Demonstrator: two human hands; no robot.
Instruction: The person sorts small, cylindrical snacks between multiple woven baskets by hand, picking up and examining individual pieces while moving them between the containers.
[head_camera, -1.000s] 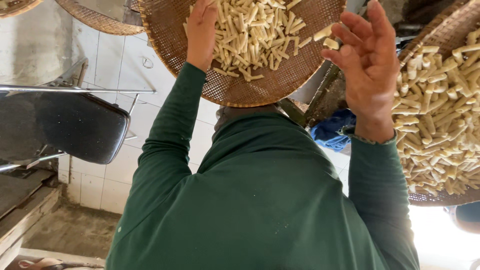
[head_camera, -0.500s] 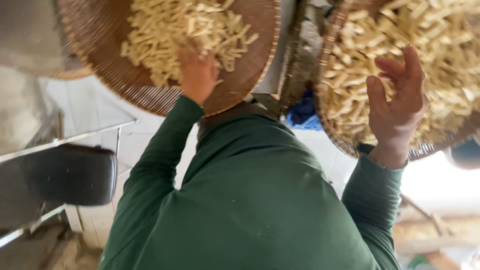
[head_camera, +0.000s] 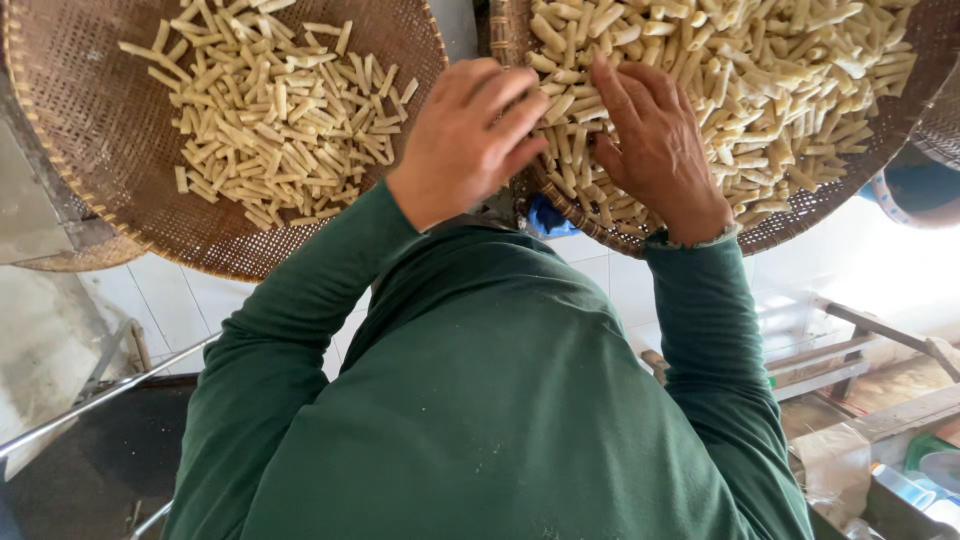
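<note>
Head view, looking down over the person's green long-sleeved top. 2 round woven trays sit ahead, side by side, rims near each other at the top centre.

Left hand is back-up at the near edge of the right tray, its fingers bent and resting on the pale dough sticks there. Fingers are curled loosely; cannot tell if they hold any sticks, palm is hidden.

Right hand lies flat on the same tray, just beside the left hand, fingers spread open and pressed onto the sticks, gripping nothing visible.

Right tray is piled thick with short pale sticks, covering nearly all of the weave. Left tray holds a thinner scatter of the same sticks, grouped toward its middle, lots of bare weave around them. Neither hand touches the left tray.

A bit of blue shows under the right tray's rim between the wrists. White tiled floor below. Metal bars at lower left, wooden frame pieces at lower right.
</note>
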